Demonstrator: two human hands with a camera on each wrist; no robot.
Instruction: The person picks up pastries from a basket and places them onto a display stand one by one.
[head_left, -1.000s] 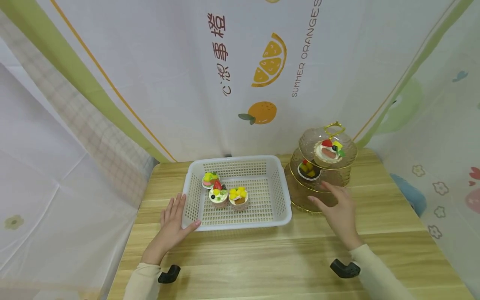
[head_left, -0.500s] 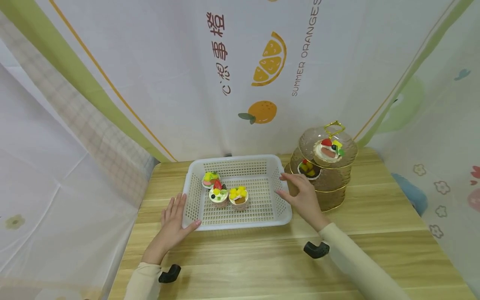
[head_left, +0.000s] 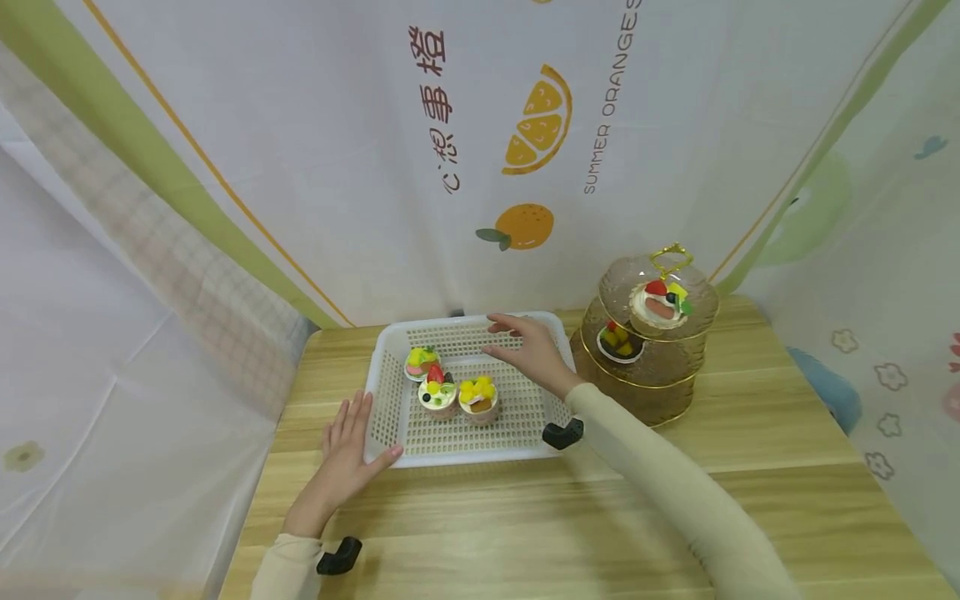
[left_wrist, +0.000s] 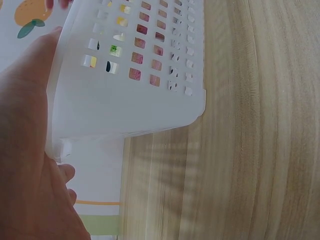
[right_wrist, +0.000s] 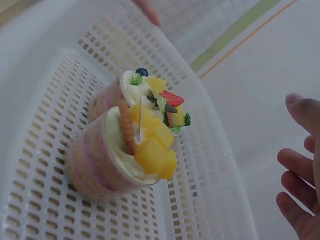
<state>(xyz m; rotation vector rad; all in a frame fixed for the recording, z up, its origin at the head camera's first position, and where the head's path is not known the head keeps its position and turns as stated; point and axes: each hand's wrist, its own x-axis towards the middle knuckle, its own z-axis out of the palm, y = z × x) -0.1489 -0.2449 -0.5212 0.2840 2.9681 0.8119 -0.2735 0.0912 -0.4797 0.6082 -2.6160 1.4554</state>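
Observation:
A white perforated plastic basket (head_left: pixel 480 457) stands on the table, and my left hand (head_left: pixel 345 454) rests on its front left corner with the fingers spread. Inside it, on the left, are a cup cake with yellow cubes (head_left: pixel 478 404), a cup cake with a strawberry (head_left: pixel 437 398) and a small fruit tart (head_left: pixel 422 362) behind. Over the basket's right half hovers my right hand (head_left: pixel 534 357), holding nothing, its thumb and fingers parted. In the right wrist view the yellow-topped cake (right_wrist: pixel 107 155) lies left of that hand, apart from it.
To the basket's right stands a three-tier clear stand (head_left: pixel 660 387) with gold rims. A cream tart (head_left: pixel 660 304) sits on its top tier and a dark fruit tart (head_left: pixel 620 343) on the middle one. A printed curtain (head_left: pixel 360 167) hangs behind the wooden table (head_left: pixel 480 533).
My right hand has moved left from in front of the tiered stand to above the basket. The left hand has stayed at the basket's corner. The cakes and tarts have not moved.

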